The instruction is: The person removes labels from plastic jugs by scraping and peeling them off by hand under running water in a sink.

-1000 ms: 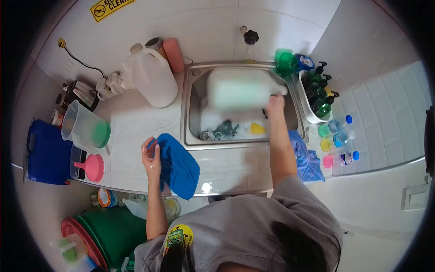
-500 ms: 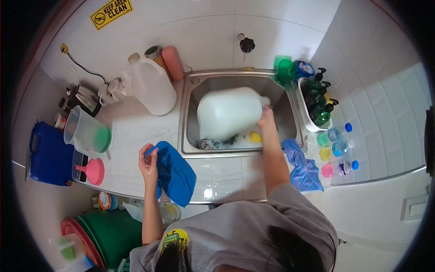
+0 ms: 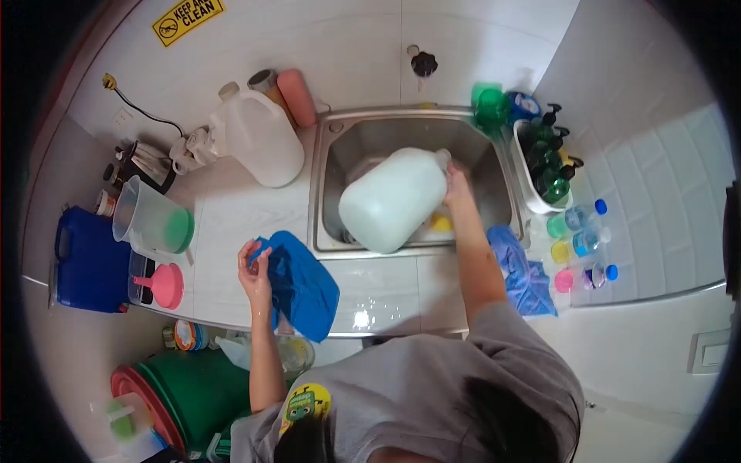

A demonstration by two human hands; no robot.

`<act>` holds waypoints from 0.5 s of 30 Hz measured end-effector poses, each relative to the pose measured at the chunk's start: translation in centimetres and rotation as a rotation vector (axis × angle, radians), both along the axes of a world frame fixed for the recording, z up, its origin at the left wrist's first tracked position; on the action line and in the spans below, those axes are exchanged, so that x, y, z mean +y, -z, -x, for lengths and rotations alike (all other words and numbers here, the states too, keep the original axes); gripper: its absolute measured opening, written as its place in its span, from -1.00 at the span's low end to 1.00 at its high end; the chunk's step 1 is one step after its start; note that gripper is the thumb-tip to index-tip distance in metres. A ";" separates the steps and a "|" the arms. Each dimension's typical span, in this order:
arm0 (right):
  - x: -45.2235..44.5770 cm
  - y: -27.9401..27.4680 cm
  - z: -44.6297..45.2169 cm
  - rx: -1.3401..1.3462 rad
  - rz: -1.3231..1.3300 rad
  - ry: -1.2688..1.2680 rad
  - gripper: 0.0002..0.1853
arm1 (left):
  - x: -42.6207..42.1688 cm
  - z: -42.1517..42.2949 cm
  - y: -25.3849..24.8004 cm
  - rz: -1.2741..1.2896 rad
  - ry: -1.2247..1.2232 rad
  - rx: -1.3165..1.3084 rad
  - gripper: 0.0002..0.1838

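A large translucent white plastic jug (image 3: 395, 202) leans at a slant inside the steel sink, its neck toward the upper right. My right hand (image 3: 457, 187) is closed at the neck end of the jug; the fingers behind it are partly hidden. My left hand (image 3: 255, 270) is raised over the counter, wet, with curled fingers and thumb pinching the edge of a blue cloth (image 3: 302, 285). That cloth hangs down by the counter's front edge. Something yellow (image 3: 441, 222) lies in the sink beside the jug.
Another white jug (image 3: 266, 143) stands left of the sink (image 3: 315, 224). A clear pitcher (image 3: 147, 216), pink funnel (image 3: 165, 286) and blue jerrycan (image 3: 93, 258) are at far left. Right of the sink are pump bottles in a white tray (image 3: 519, 174), several small bottles (image 3: 593, 241) and a purple-blue cloth (image 3: 519, 274).
The jug in the sink has tipped, its base swinging down toward me and its neck rising. My left hand and the blue cloth keep nearly the same place; the view shifted slightly.
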State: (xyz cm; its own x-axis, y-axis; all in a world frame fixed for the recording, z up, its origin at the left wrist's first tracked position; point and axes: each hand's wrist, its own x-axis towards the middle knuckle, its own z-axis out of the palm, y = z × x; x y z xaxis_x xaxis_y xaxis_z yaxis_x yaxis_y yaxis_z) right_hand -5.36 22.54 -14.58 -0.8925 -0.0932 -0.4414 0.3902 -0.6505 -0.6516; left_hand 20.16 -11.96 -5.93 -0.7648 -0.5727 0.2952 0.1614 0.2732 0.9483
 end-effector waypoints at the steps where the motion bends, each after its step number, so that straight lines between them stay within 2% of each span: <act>1: 0.3 -0.3 -0.2 -0.007 0.003 0.018 -0.62 | -0.2 -0.7 0.2 -0.016 0.006 -0.001 -0.62; 4: -0.1 -1.9 -1.8 0.063 -0.001 0.080 -0.65 | 0.0 1.0 0.2 -0.054 0.035 0.059 -0.62; 15: -3.6 -8.9 -3.5 0.297 -0.045 0.170 -0.72 | 1.7 2.8 -1.4 0.095 0.165 -0.036 -0.67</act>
